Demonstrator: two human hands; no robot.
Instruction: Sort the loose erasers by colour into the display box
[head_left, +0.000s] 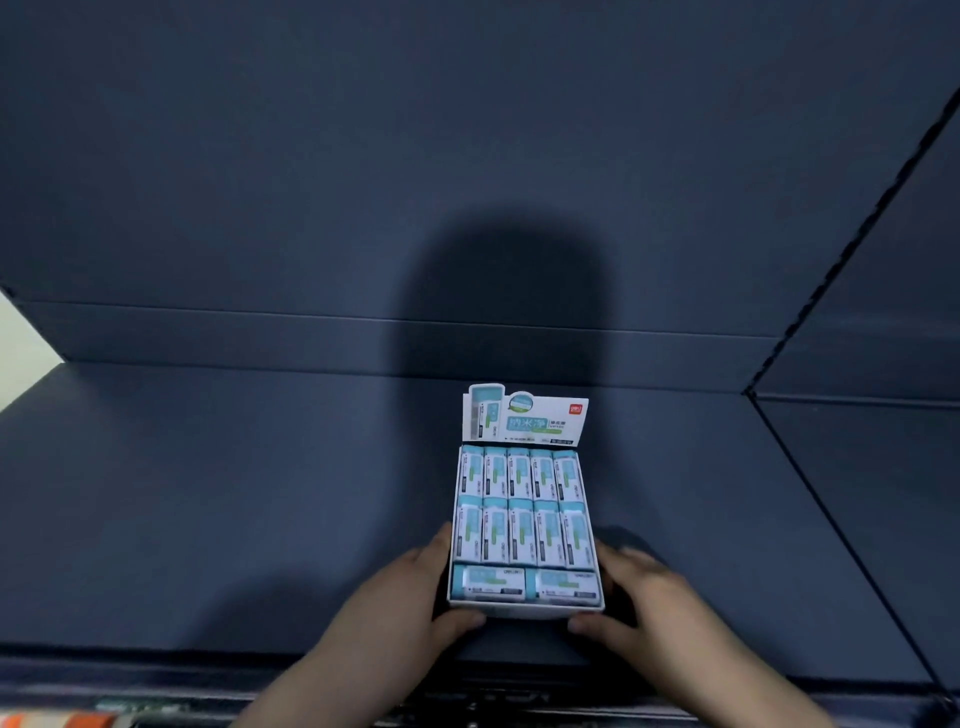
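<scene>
Display box held at both sides, on matte dark-blue table.

White card display box (525, 613), rectangular, sits on the smooth table (208, 493) near its front edge; printed header flap (524, 415) stands upright at the back. The erasers (519, 525) fill it: block-shaped, white sleeves with teal ends, two rows of five lengthwise, two laid crosswise in front. Left hand (395, 597) and right hand (644, 597) each clasp a side wall, thumbs curled onto the front corners.
</scene>
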